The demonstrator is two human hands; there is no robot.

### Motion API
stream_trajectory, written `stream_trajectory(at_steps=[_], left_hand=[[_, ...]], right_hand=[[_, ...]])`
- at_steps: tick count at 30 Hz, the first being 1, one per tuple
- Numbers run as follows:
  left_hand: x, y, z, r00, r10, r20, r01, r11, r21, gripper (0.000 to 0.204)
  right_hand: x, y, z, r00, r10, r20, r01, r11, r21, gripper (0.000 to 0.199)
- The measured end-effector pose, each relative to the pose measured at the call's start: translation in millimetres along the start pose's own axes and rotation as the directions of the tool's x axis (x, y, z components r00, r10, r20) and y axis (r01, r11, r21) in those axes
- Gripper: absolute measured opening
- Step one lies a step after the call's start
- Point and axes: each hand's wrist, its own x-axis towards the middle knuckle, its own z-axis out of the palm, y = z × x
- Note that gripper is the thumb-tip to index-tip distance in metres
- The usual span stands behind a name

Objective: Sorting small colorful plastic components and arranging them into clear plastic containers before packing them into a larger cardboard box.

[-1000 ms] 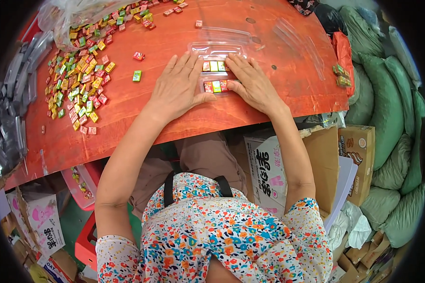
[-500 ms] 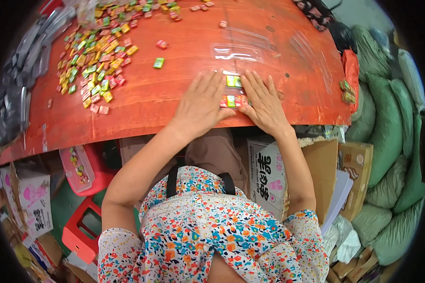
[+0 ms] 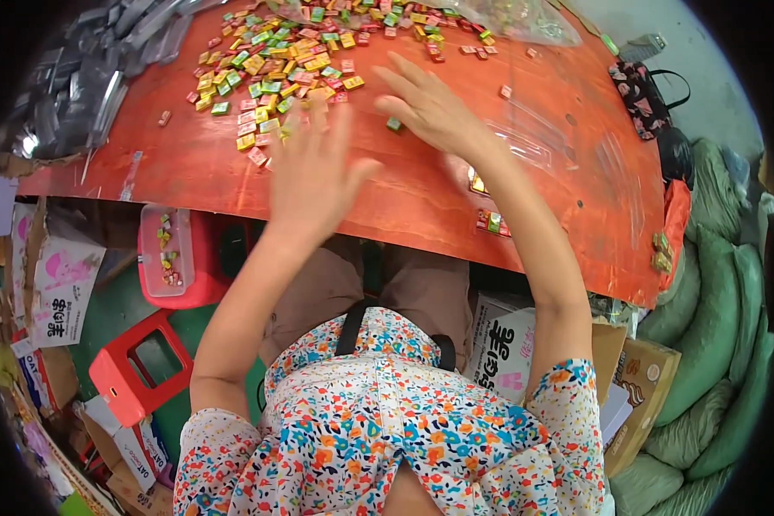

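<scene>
Head view: boxes [image 3: 254, 64] lie heaped beyond the left hand [image 3: 310, 182], beside the right hand [image 3: 430, 110], both open.

large black characters are printed on the left-hand white carton [image 3: 60, 284], below a pink figure. similar black characters, with pink print beside them, are borne by the right-hand white carton [image 3: 499, 348]. latin capitals are shown on a small white packet box [image 3: 142, 451] at the lower left. a pale round mark is carried by the brown carton [image 3: 643, 400]. on the small coloured boxes [image 3: 254, 64], any lettering is too small to be read.
</scene>
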Motion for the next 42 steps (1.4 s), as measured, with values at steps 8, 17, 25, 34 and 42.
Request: stream_trajectory(at_steps=[8,17,25,34,42], left_hand=[[-38,-73,14,0.972,-0.21,0.106,0.208,0.978,0.03,0.094],[-36,-47,11,0.985,0.098,0.139,-0.085,0.991,-0.1,0.087],[-39,-46,11,0.993,0.046,-0.111,-0.072,0.967,-0.246,0.055],[-30,-30,0,0.97,0.205,-0.133,-0.226,0.96,-0.169,0.024],[-30,7,0,1.0,0.008,0.022,0.002,0.901,-0.434,0.026]], right_hand=[[65,-67,60,0.973,-0.16,0.165,0.196,0.952,-0.233,0.054],[-40,-31,9,0.947,-0.115,0.3,0.206,0.934,-0.293,0.062],[-79,-19,-23,0.99,0.051,-0.135,-0.061,0.996,-0.07,0.04],[-101,-78,5,0.992,0.062,-0.111,-0.075,0.99,-0.118,0.026],[-82,-67,9,0.995,0.071,-0.069,-0.062,0.991,0.12,0.027]])
